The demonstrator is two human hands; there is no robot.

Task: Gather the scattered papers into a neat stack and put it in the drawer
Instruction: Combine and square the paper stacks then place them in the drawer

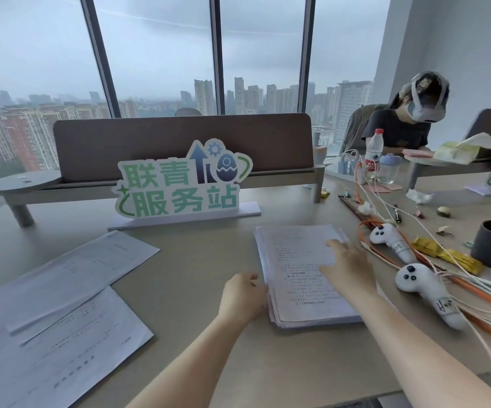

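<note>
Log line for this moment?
left hand at paper stack edge | right hand flat on top | loose sheets left | drawer unseen

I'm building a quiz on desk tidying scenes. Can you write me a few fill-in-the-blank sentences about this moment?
1. The right hand rests flat on top of the ____ of papers.
2. The left hand touches the paper stack at its ____ edge.
3. Loose sheets not yet gathered lie to the ____ of the stack.
4. Behind the stack stands a green and white ____ with Chinese characters.

Missing words: stack; left; left; sign
</note>
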